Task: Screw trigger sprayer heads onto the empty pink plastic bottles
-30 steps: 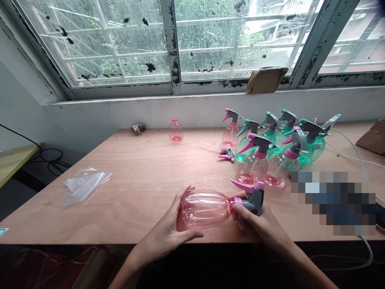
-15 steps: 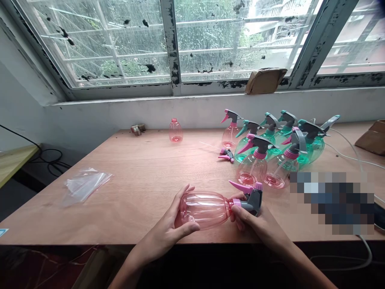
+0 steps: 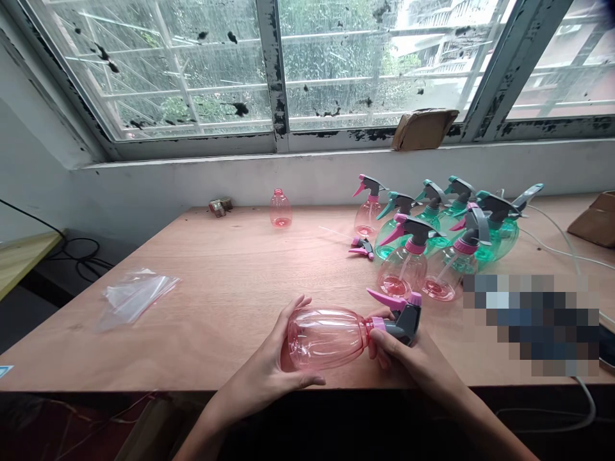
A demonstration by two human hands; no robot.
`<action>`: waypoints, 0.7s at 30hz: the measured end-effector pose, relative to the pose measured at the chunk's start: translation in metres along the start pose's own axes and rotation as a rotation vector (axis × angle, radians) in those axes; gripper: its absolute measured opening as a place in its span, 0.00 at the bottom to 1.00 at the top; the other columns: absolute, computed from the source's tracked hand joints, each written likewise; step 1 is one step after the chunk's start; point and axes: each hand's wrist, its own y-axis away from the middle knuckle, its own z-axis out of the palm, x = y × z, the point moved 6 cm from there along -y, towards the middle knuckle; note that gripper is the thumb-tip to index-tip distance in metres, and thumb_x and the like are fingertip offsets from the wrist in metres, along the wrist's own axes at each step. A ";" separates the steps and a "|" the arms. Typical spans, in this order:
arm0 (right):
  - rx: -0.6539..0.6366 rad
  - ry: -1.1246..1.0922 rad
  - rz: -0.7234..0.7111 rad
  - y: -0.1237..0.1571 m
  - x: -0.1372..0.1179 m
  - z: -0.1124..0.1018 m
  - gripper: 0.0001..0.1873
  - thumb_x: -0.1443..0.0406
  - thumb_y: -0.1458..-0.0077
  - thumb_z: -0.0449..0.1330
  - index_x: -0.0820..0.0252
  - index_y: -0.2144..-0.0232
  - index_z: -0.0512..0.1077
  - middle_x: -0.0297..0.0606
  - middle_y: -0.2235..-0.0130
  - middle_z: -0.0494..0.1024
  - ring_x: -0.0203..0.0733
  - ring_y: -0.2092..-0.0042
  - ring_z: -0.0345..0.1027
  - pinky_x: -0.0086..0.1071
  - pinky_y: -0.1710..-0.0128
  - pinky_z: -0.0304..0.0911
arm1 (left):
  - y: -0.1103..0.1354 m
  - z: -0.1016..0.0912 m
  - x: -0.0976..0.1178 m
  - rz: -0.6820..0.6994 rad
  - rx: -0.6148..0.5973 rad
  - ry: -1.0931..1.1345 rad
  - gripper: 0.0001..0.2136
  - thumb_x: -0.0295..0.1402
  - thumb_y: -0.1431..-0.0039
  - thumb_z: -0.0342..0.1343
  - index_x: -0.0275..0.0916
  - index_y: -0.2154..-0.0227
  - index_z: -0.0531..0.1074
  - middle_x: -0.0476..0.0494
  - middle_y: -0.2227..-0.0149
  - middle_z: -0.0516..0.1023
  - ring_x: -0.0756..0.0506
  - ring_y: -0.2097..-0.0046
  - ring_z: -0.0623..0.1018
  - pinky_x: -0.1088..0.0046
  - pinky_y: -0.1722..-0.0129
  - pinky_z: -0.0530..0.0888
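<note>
A clear pink spray bottle (image 3: 327, 337) lies on its side in the air over the table's front edge, its base to the left. My left hand (image 3: 273, 358) cups the base loosely, fingers behind it and thumb stretched along its lower side. With thumb and fingers, my right hand (image 3: 398, 352) grips the pink collar (image 3: 378, 324) at the bottle's neck. The grey spray head (image 3: 407, 322) sits on the neck and its pink trigger (image 3: 385, 298) points up and left. Some right-hand fingers are hidden behind the collar and head.
Pink spray bottles (image 3: 402, 269) and green ones (image 3: 502, 240) stand at the right. A loose spray head (image 3: 364, 248) lies beside them. A headless pink bottle (image 3: 280, 209) stands near the wall. Plastic bags (image 3: 139, 296) lie at left; a cardboard piece (image 3: 596, 219) and cables are at right.
My left thumb has moved down off the bottle's side, loosening the hold. The bottle and spray head have shifted very slightly; my right hand keeps its grip.
</note>
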 end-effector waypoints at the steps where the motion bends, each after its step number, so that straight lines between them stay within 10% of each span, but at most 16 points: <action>1: 0.000 0.002 0.002 0.000 0.000 0.000 0.19 0.50 0.35 0.61 0.58 0.70 0.72 0.31 0.77 0.72 0.39 0.75 0.63 0.34 0.72 0.58 | 0.000 0.000 0.000 -0.002 -0.003 -0.001 0.49 0.36 0.46 0.73 0.52 0.28 0.46 0.40 0.25 0.49 0.33 0.26 0.53 0.50 0.26 0.50; 21: 0.017 0.005 -0.005 0.001 -0.002 -0.001 0.18 0.49 0.36 0.61 0.58 0.67 0.71 0.31 0.77 0.73 0.39 0.76 0.64 0.34 0.74 0.59 | 0.002 -0.001 -0.002 0.004 -0.012 -0.030 0.47 0.37 0.43 0.71 0.53 0.29 0.45 0.41 0.25 0.50 0.33 0.26 0.53 0.48 0.26 0.50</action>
